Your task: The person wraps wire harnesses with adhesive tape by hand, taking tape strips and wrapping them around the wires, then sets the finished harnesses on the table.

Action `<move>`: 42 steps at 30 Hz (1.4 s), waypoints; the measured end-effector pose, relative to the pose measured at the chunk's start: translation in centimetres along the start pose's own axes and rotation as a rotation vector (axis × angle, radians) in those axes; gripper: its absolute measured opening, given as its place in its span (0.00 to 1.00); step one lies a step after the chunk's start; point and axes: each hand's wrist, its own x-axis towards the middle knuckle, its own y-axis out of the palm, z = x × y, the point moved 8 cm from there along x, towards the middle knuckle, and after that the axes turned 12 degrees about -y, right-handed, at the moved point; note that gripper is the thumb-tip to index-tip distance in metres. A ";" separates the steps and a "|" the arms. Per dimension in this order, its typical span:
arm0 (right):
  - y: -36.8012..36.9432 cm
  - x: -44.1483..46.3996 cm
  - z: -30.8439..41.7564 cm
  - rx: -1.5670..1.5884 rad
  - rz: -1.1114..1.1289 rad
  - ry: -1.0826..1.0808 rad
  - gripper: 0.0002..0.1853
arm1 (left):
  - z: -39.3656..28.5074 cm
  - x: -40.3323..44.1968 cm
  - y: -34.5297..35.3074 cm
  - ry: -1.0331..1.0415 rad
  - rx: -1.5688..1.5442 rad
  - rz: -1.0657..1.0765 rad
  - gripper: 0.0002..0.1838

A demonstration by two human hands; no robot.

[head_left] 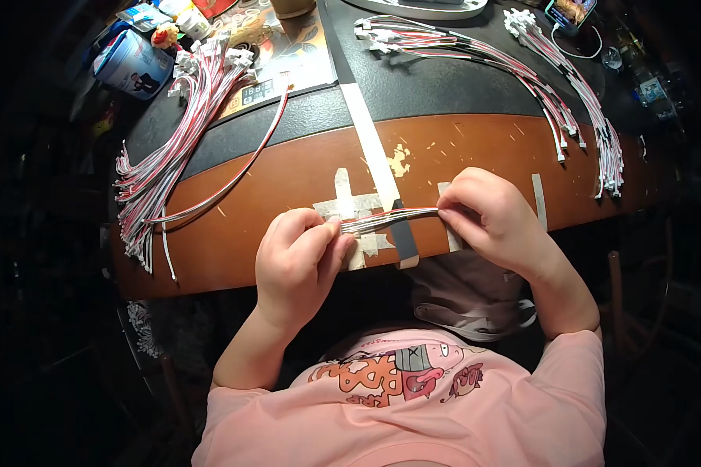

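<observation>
A short wire harness (pixel 389 217) of white, red and black wires stretches between my two hands, just above the table's front edge. My left hand (pixel 294 253) pinches its left end, fingers closed. At the other end, my right hand (pixel 487 212) grips the wires between thumb and fingertips. Both ends of the harness are hidden inside my fingers. Beneath the wires runs a strip of black and white tape (pixel 372 148), with pieces of masking tape (pixel 343 187) stuck to the wood near my left hand.
A large bundle of wire harnesses (pixel 181 148) lies at the left, with a single harness (pixel 261 148) beside it. Two more bundles, one nearer (pixel 491 54) and one farther right (pixel 580 89), lie at the back right. A blue-white tub (pixel 135 66) and a phone (pixel 570 12) stand farther back.
</observation>
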 end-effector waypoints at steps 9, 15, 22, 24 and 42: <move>-0.3 -0.1 -0.6 0.018 -0.018 -0.010 0.05 | 0.0 0.0 0.0 -0.027 -0.002 -0.005 0.07; -0.5 -0.2 -0.6 0.041 -0.024 -0.015 0.05 | -0.1 0.0 0.0 -0.051 -0.011 -0.001 0.07; -0.4 -0.3 0.0 -0.059 -0.003 -0.062 0.05 | -0.3 0.4 -0.2 0.013 0.021 0.019 0.08; -0.5 -0.4 0.1 -0.085 0.013 -0.052 0.05 | -0.1 0.5 0.0 -0.012 0.028 0.084 0.09; -0.2 -0.4 0.1 -0.099 0.008 -0.049 0.05 | -2.9 3.6 3.6 0.199 0.069 0.329 0.15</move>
